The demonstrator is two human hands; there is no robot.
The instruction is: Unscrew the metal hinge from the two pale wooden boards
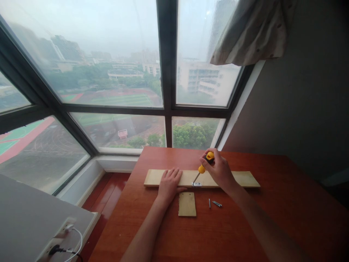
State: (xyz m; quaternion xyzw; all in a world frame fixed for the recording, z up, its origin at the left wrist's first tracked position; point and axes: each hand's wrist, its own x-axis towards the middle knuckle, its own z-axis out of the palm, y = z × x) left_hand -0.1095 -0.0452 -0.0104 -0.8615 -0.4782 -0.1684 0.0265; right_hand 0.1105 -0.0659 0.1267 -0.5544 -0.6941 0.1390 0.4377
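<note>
A long pale wooden board (242, 179) lies crosswise on the table. My left hand (170, 182) rests flat on it, left of its middle, with the fingers stretched out. In my right hand (219, 169) is a screwdriver (201, 169) with a yellow and black handle, gripped from above and tilted. Its tip meets a small metal bracket (196, 184) at the board's near edge; whether a screw sits under the tip is too small to tell. Nearer to me lies a small rectangular wooden piece (187, 204) with two holes along its far edge.
Several loose screws (216, 203) lie right of the small wooden piece on the reddish-brown table (218, 236). Windows (109, 72) stand behind the table, and a curtain (253, 32) hangs at upper right. Plugs with cables (69, 228) are in a wall socket at lower left.
</note>
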